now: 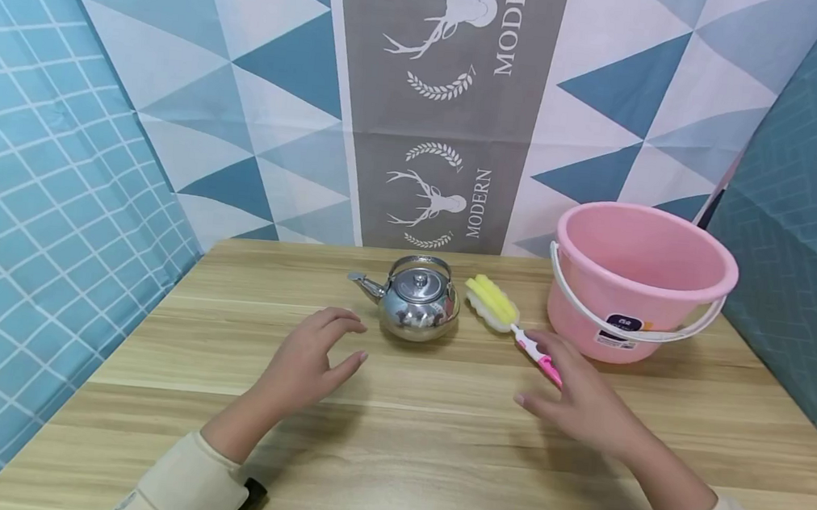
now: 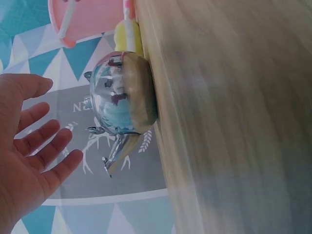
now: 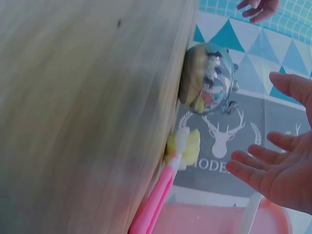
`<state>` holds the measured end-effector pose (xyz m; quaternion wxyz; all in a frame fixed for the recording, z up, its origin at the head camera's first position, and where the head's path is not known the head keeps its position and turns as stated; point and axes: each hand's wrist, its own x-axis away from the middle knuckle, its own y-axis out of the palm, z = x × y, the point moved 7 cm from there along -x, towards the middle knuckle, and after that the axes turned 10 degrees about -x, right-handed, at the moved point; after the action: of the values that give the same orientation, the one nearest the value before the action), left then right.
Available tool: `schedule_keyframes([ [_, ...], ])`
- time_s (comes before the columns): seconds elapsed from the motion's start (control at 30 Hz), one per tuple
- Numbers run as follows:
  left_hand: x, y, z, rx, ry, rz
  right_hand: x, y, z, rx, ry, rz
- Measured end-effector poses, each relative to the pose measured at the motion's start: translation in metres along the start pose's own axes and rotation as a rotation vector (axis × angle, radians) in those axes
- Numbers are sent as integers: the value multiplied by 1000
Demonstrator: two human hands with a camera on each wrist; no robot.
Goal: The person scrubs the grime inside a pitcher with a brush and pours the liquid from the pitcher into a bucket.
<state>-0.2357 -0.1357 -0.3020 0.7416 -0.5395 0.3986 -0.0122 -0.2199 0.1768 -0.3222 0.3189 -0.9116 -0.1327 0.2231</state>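
Cream fabric sleeves (image 1: 188,479) cover my forearms nearest the head camera, one at lower left and one at lower right; a small black fitting (image 1: 254,497) sits under the left cuff. Below them extends a light wood-grain tabletop (image 1: 419,466).

From left to right, the layout is as follows. Light blue sheeting with a white grid (image 1: 58,176) forms the left side. My left hand (image 1: 315,356) is raised above the tabletop, fingers spread and slightly bent, thumb apart, holding nothing. Just beyond it, to the right, a round, polished silver metal kettle (image 1: 414,308) stands upright on the tabletop, lid fitted, arched handle raised, spout directed left. Behind it rises a grey panel with white deer heads (image 1: 431,200).

Right of the kettle lies a brush with a yellow-and-white sponge head and a white-and-pink handle (image 1: 493,303); the handle slants toward me. My right hand (image 1: 586,396) is above this handle and apart from it, fingers extended, thumb apart, likewise empty. Beyond that hand, at right, a round pink plastic bucket (image 1: 588,291) stands upright, its white carrying handle (image 1: 652,336) lowered across the front.
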Motion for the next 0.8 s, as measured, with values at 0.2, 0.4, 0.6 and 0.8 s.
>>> schedule_keyframes([
  [0.2,-2,-1,0,33,-30,10,-11,8,-4,-57,12,30],
  [0.4,-6,-4,3,58,-8,57,-22,21,-9,-86,52,20],
  [0.6,-11,-4,5,64,11,89,-40,35,-9,-157,58,22],
  [0.8,-17,1,7,81,0,53,-58,47,2,-250,178,-14],
])
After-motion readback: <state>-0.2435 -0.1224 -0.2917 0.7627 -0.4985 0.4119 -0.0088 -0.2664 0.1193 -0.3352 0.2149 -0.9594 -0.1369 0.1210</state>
